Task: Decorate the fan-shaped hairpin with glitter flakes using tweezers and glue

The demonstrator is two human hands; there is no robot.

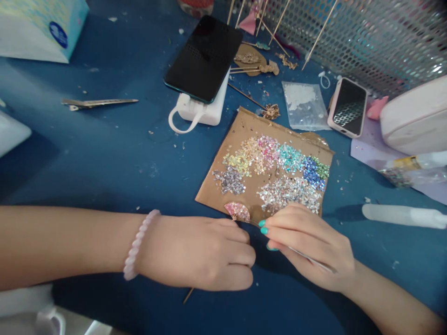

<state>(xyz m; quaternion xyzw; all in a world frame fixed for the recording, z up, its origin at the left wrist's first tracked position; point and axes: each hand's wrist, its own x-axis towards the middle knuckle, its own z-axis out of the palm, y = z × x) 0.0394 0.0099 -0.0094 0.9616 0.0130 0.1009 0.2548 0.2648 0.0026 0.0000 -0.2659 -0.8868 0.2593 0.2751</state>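
Observation:
My left hand (206, 251) is closed in a loose fist at the near edge of a brown cardboard sheet (244, 125), holding a thin stick whose end pokes out below the hand. A small pink fan-shaped ornament (237, 211) lies just above its knuckles. My right hand (307, 244) pinches a thin silver tool (310, 260), its tip pointing toward the fan. Piles of coloured sequins (275, 160) in yellow, pink, teal, blue and silver cover the cardboard.
A black phone (204, 56) rests on a white power bank (199, 109). Behind are a second phone (348, 107), a small plastic bag (303, 104), gold ornaments on sticks, a metal mesh basket (366, 37), a hair clip (98, 103), a tissue box (42, 28) and a glue tube (405, 215).

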